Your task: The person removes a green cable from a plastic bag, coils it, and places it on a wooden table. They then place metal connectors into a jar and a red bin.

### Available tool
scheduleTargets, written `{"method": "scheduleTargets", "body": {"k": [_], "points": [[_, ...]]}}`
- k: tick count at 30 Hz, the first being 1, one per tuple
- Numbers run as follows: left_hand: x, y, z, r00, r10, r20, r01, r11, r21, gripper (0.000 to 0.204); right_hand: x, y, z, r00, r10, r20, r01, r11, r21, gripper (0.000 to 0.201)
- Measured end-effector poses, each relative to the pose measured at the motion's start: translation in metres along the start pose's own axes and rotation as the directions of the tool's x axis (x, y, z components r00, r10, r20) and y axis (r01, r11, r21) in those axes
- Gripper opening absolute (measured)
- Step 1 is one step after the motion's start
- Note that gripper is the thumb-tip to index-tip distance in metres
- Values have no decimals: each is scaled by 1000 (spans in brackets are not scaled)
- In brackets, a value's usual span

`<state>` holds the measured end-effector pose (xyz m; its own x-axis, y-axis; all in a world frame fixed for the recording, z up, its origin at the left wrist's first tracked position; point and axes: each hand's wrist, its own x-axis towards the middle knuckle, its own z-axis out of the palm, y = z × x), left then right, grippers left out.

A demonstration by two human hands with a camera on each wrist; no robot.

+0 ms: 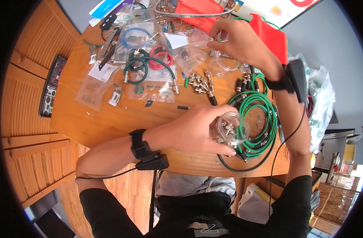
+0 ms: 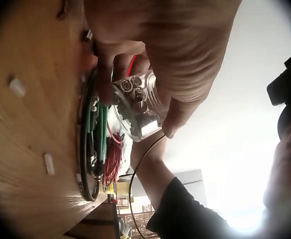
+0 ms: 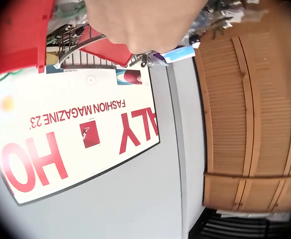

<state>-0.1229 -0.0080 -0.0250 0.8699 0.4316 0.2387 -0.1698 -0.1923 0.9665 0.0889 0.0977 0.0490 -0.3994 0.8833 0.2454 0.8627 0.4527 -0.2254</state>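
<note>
My left hand (image 1: pixel 193 129) grips a clear jar (image 1: pixel 243 133) tilted over the front of the table. Inside the jar lie small metal connectors (image 1: pixel 228 127), also visible in the left wrist view. Toward the back, my right hand (image 1: pixel 245 43) hovers with bent fingers and thumb close together, beside a clear round container (image 1: pixel 197 38); I cannot tell whether it pinches anything. Just below that hand stands another clear jar (image 1: pixel 223 65). Between the two hands, a loose pile of metal connectors (image 1: pixel 201 83) sits on the wood. In the right wrist view the fingertips are hidden behind the hand.
Coiled green cables (image 1: pixel 264 115) lie right of the held jar. Plastic bags with short cables (image 1: pixel 149 65) cover the table's left back. Red bins (image 1: pixel 270 37) and a wire rack (image 1: pixel 161 12) stand at the rear. A black stub (image 1: pixel 183 107) lies mid-table (image 1: pixel 110 123).
</note>
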Motion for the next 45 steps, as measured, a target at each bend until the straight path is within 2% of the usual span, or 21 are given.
{"method": "scheduleTargets", "body": {"k": [2,5,7,11,14,16,18,20,21,22,24,25,26,28,29,31,32,35,38,41,45], "points": [[1,16,-9,993,-98,67,96,995,42,81,15,1,10,993,-2,119,14,995,-99,34],[1,16,-9,995,-89,41,92,993,-71,80,30,4,33,974,4,227,39,982,-184,33],[1,20,-11,997,-74,25,74,997,-6,81,40,0,40,934,56,353,48,959,-279,29],[3,19,-16,999,-37,9,37,999,-1,81,47,7,38,928,45,370,34,978,-204,27],[3,12,-16,997,40,-68,-40,999,6,79,32,-8,5,983,-16,183,15,1000,5,20],[5,11,-18,996,22,-85,-21,1000,4,77,10,-13,-14,987,99,126,-130,953,274,19],[5,6,-16,995,-19,-100,15,999,-47,75,-15,-31,-33,968,227,107,-250,821,513,19],[6,5,-16,991,-51,-127,44,998,-54,75,-45,-56,-52,928,350,125,-332,630,702,20],[7,4,-14,987,-67,-143,59,997,-58,75,-59,-60,-55,927,355,120,-319,582,748,21],[10,-4,-8,964,54,-261,-74,995,-67,69,-73,-61,-57,927,358,115,-302,530,792,21],[11,-13,-3,950,78,-303,-113,988,-100,70,-95,-63,-55,923,368,112,-271,414,869,22],[12,-10,-3,941,87,-328,-132,984,-117,71,-103,-68,-52,916,380,125,-288,408,866,22],[9,-3,-5,975,-12,-223,-33,980,-198,84,-107,-75,-47,912,388,136,-300,405,864,22],[10,1,-6,977,-20,-212,-25,978,-209,85,-114,-80,-34,899,396,189,-341,360,868,22],[10,0,-5,978,-27,-206,-19,977,-215,86,-115,-83,-26,898,421,129,-312,400,862,21],[12,-9,-5,959,63,-277,-95,990,-102,78,-116,-88,-10,888,460,12,-257,476,841,20],[12,-12,-6,944,111,-312,-130,991,-40,75,-119,-79,-1,919,372,-134,-195,722,664,19],[9,-6,-8,934,149,-326,-119,987,110,74,-117,-73,3,943,242,-228,-88,844,529,19],[9,-9,-9,947,128,-294,-117,992,55,74,-116,-79,0,963,156,-219,-23,859,511,25],[8,1,-6,957,-51,-285,-13,976,-219,76,-120,-77,-2,992,32,-121,29,883,468,38],[6,3,-7,965,-58,-254,-11,964,-264,77,-122,-76,1,995,-87,-52,102,890,444,60]]}}
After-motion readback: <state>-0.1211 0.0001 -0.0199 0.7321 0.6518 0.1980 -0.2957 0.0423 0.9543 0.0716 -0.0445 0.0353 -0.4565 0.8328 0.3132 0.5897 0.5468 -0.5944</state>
